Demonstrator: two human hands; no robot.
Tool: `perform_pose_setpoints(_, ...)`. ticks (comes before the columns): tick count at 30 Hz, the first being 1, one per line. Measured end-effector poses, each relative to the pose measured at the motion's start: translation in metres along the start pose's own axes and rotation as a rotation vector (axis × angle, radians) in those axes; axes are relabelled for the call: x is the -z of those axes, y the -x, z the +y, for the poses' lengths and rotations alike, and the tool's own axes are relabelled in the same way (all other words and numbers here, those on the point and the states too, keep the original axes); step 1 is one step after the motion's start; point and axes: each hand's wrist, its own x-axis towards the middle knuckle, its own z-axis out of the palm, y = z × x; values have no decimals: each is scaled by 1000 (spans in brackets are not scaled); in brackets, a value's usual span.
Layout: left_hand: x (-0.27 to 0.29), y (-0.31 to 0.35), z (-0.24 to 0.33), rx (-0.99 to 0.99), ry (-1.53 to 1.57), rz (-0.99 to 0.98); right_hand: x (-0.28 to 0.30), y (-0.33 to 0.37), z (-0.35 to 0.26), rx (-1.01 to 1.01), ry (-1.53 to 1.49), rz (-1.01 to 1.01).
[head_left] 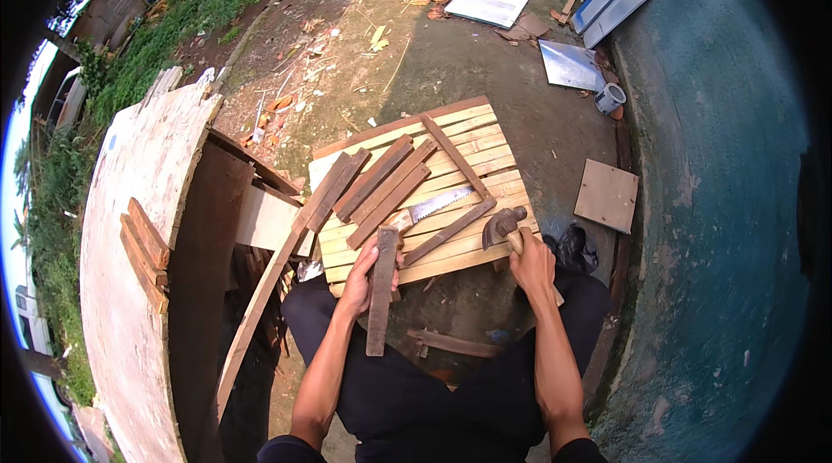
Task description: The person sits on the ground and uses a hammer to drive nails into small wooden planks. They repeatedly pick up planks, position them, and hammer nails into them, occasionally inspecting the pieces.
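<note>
My left hand (359,279) is closed round a short, dark wooden strip (380,303), held upright over my lap at the near edge of a low slatted table (511,187). In my right hand (533,267) is a claw hammer (503,226), gripped by its pale handle, its rusty head above the table's near right corner. A handsaw (440,203) lies on the slats between my hands, its handle partly behind the held strip. Two dark strips (454,156) meet at an angle beside the saw. Several brown wooden strips (381,190) lie side by side farther left.
A long strip (260,316) slants down off the table's left side. Left of me stands a plywood-topped bench (130,164) bearing short wood pieces (143,251). A blue-green wall (719,229) rises at right, near a paint can (609,99), a square board (607,196) and a black plastic bag (575,248).
</note>
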Motion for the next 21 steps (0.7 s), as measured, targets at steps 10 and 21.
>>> perform_pose_setpoints(10, 51, -20, 10, -28, 237, 95, -58, -4, 1, -82, 61, 135)
perform_pose_setpoints(21, 57, -7, 12, -25, 154, 87, -77, -118, -48, 303, 134, 175)
